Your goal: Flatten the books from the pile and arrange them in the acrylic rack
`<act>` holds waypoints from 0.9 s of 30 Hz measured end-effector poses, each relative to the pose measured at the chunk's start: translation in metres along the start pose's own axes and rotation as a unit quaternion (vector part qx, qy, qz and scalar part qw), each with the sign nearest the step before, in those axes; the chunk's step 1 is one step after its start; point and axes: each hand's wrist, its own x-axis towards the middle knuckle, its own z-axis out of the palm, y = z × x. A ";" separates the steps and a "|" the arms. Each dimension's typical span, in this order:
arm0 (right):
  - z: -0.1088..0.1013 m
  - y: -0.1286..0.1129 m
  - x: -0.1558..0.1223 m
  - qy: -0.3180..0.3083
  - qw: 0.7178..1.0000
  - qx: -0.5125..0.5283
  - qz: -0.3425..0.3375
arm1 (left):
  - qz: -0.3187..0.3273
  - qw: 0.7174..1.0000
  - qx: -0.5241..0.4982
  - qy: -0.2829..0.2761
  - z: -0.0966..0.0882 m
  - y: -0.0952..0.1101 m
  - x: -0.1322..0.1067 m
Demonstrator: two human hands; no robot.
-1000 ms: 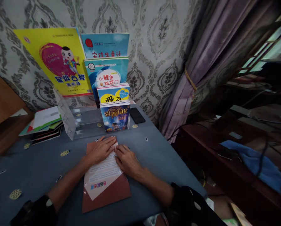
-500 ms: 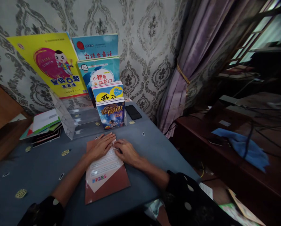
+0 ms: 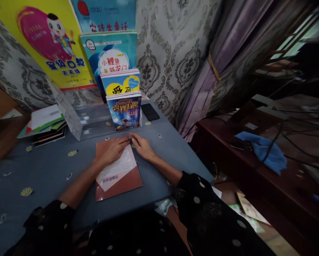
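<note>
A brown book (image 3: pixel 122 183) lies flat on the blue-grey table (image 3: pixel 44 170), with a white printed flap (image 3: pixel 116 169) folded over its cover. My left hand (image 3: pixel 113 149) rests palm down on the flap's top part, fingers stretched out flat. My right hand (image 3: pixel 142 145) lies at the book's top right corner, fingers together and pressed down on the edge. Both hands touch at the fingertips near the book's top edge. Neither hand grips anything.
A clear acrylic stand (image 3: pixel 76 119) holds upright books, the front one dark blue (image 3: pixel 124 112). Large yellow (image 3: pixel 50 42) and teal books lean on the wall. A black phone (image 3: pixel 150 111), a book pile (image 3: pixel 46 126), a purple curtain (image 3: pixel 207 71) and a dark side desk with a blue cloth (image 3: pixel 263 151) surround the table.
The view has tilted and drawn back, so hands and book appear higher and smaller. My right hand slid up to the book's top right corner; the left stays flat on the flap.
</note>
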 end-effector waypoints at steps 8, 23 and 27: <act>0.003 0.004 0.002 -0.028 0.999 -0.021 -0.009 | 0.002 1.000 -0.017 0.008 0.000 0.004 -0.009; -0.002 -0.005 0.001 -0.071 0.988 -0.125 -0.048 | 0.064 0.996 -0.044 -0.041 -0.016 0.050 -0.034; -0.001 -0.005 0.000 -0.074 0.987 -0.133 -0.047 | 0.068 0.994 -0.051 -0.074 -0.024 0.069 -0.040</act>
